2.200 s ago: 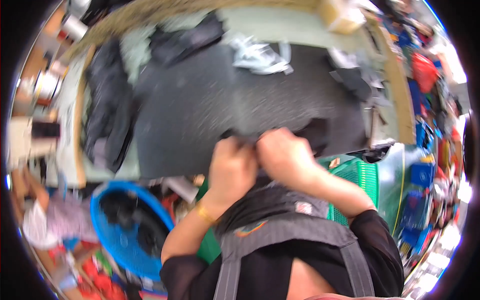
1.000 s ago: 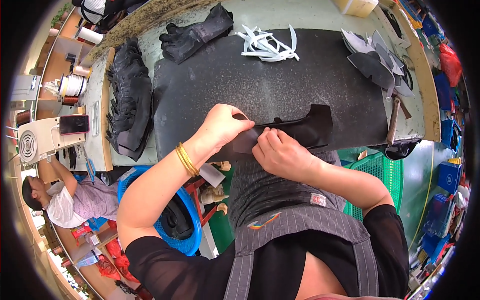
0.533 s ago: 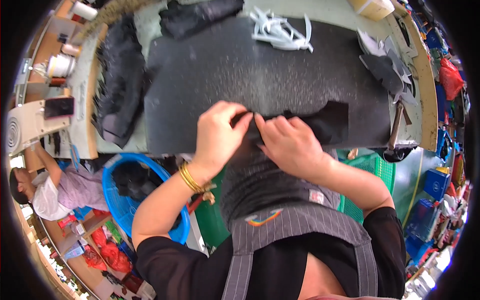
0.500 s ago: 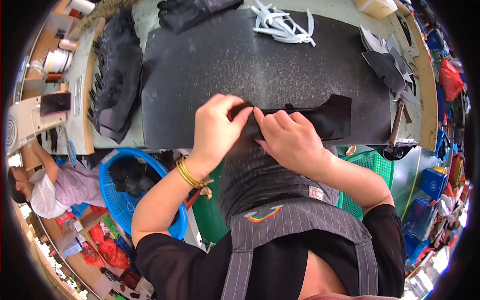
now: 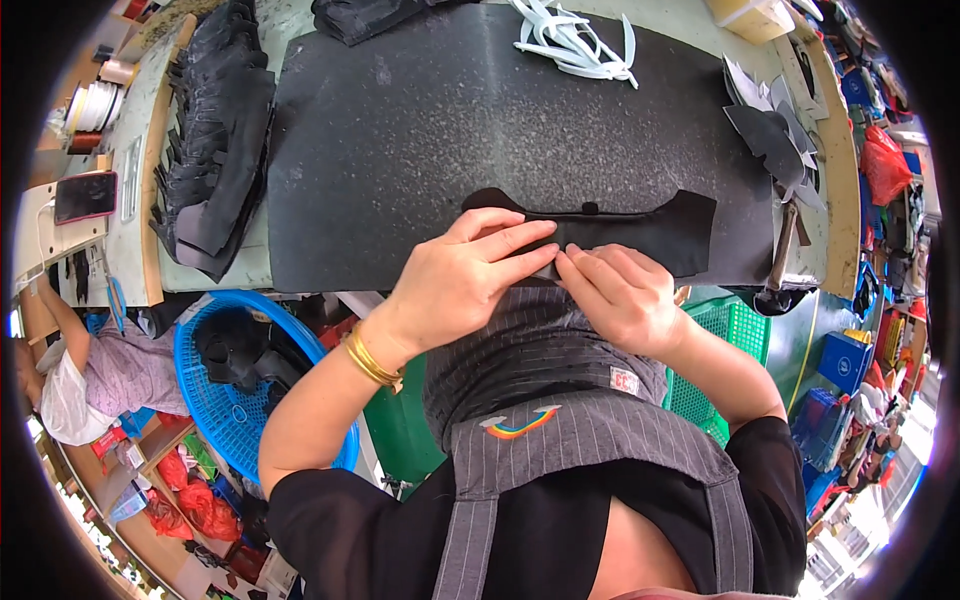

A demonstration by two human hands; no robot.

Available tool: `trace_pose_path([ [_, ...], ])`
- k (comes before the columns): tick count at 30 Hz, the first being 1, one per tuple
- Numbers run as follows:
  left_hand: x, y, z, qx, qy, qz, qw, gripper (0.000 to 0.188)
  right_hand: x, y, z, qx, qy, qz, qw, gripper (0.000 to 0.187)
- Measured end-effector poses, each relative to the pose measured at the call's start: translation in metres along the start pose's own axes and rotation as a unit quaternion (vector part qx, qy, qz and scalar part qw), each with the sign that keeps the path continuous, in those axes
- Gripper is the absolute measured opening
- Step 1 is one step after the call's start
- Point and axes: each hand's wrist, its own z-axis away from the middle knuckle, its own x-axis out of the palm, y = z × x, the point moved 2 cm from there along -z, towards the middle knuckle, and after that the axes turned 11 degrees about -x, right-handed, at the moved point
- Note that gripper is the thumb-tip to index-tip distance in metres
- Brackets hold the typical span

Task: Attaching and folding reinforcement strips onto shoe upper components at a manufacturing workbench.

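A flat black cut piece [image 5: 640, 225] with a small notch on its far edge lies on the near edge of the black work mat [image 5: 450, 130]. My left hand [image 5: 465, 275] rests on its left half with the fingers pressing down and pointing right. My right hand [image 5: 620, 295] pinches the near edge of the piece at its middle, fingertips touching those of the left hand. A gold bangle [image 5: 372, 358] sits on my left wrist.
A stack of black cut pieces [image 5: 215, 150] lies left of the mat, white strips [image 5: 575, 40] at the far edge, grey and black pieces [image 5: 770, 120] at the right with a hammer [image 5: 782, 255]. A blue basket [image 5: 240, 380] and another person [image 5: 95, 370] are at lower left.
The view has settled and come closer. The black piece now lies flatter on the mat edge, and both hands have come together at its near edge.
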Motion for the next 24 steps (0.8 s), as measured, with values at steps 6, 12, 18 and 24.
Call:
trace_pose_path([
  [6, -0.007, 0.01, -0.002, 0.05, 0.0, -0.04, 0.998, 0.034, -0.022, 0.012, 0.004, 0.038, -0.035, -0.059, 0.997, 0.033],
  [12, 0.016, 0.036, -0.023, -0.019, 0.013, 0.097, 0.995, 0.027, -0.033, 0.024, 0.014, 0.107, -0.07, -0.109, 0.986, 0.029],
  [18, 0.009, 0.039, -0.034, -0.06, -0.069, 0.099, 0.991, 0.024, -0.032, 0.035, 0.019, 0.09, -0.078, -0.178, 0.977, 0.034],
  [24, 0.012, 0.043, -0.044, -0.086, -0.08, 0.041, 0.992, 0.017, -0.016, 0.027, 0.024, 0.169, -0.029, -0.079, 0.982, 0.026],
])
